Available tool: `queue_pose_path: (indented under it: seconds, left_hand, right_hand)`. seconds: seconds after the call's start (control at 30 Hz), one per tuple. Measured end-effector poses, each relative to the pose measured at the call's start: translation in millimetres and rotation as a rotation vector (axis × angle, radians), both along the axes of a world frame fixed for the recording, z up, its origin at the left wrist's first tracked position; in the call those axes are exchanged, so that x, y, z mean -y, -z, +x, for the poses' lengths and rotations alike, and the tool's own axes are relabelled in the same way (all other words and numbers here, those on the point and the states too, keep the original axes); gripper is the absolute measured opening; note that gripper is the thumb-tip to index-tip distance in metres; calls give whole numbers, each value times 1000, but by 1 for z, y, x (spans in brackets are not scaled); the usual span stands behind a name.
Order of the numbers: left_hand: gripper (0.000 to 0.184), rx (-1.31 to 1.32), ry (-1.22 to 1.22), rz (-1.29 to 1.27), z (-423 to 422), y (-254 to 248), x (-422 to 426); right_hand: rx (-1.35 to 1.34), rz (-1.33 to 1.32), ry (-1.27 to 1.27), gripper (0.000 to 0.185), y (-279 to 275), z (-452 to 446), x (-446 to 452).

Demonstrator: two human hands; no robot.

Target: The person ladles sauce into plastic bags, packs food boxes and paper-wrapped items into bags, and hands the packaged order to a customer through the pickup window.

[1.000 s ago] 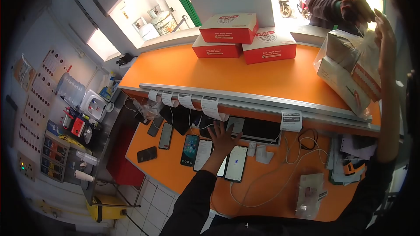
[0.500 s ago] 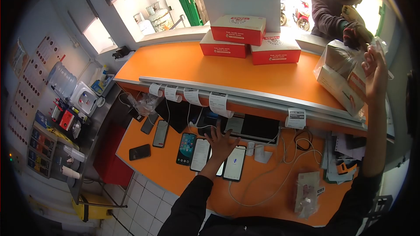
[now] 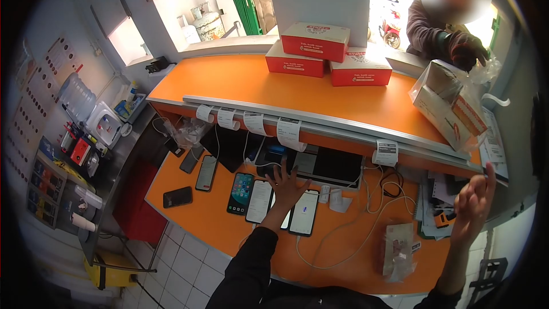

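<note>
My left hand [image 3: 286,187] is open with its fingers spread, above the lower counter over a partly hidden white-screened phone. A phone with a white screen [image 3: 304,212] lies just right of it, and a white-screened phone [image 3: 259,201] and a phone with app icons [image 3: 240,193] lie to its left. My right hand [image 3: 473,206] is raised at the right with nothing in it, index finger stretched and the others loosely bent. Beyond it, a clear plastic bag of boxes [image 3: 449,103] rests tilted on the upper counter; another person's gloved hand [image 3: 466,50] is at its top.
Red and white boxes [image 3: 314,40] are stacked on the orange upper counter [image 3: 229,83]. Printed receipts [image 3: 289,133] hang from its edge. White cables [image 3: 343,263] cross the lower counter, with a plastic-wrapped packet [image 3: 397,252] at the right and papers with an orange tool [image 3: 443,218] behind.
My right hand has come away from the bag and drawn down toward me. The other person's gloved hand stays at the bag's top. My left hand remains over the phones.
</note>
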State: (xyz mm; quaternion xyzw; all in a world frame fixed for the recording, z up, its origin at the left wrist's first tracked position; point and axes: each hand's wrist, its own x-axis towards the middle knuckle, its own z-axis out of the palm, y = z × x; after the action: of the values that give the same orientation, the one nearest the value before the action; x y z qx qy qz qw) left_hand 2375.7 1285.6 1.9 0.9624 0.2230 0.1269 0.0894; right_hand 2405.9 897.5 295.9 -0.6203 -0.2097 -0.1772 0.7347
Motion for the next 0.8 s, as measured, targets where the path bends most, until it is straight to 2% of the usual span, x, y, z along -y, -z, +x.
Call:
queue_pose_path:
  seconds: [0.07,0.13,0.23,0.4,0.47,0.5,0.53,0.6,0.67,0.73,0.77,0.8]
  left_hand:
    - [72,28,-2,-8,-4,5,2]
    - [73,131,24,-20,-7,5,2]
    - [73,-4,18,-40,-13,-3,1]
    - [74,-73,22,-11,-11,-10,2]
    - [75,-104,2,-24,-11,-11,3]
    - [76,-4,20,-37,-15,-12,5]
    - [77,93,35,-46,-21,-18,7]
    - [80,68,-9,-41,-42,-24,11]
    - [81,197,26,-85,-74,-25,14]
    - [78,253,25,-264,-122,-41,22]
    - [74,334,-19,-341,-174,-27,16]
    - [72,261,-66,-389,-206,-38,12]
  right_hand:
    - [63,34,118,67,39,-14,16]
    - [86,61,132,53,74,-34,23]
    - [-29,83,272,48,113,-64,20]
    - [-109,87,323,44,138,-85,25]
    - [5,46,328,43,138,-83,28]
    - [47,-7,382,42,147,-81,35]
    - [43,-7,354,42,149,-78,31]
    - [188,90,292,40,151,-79,20]
    - [273,69,226,38,140,-84,-13]
    - [419,-32,164,35,135,-93,-51]
    - [361,-72,159,32,151,-109,-85]
    - [283,0,46,28,151,-120,-108]
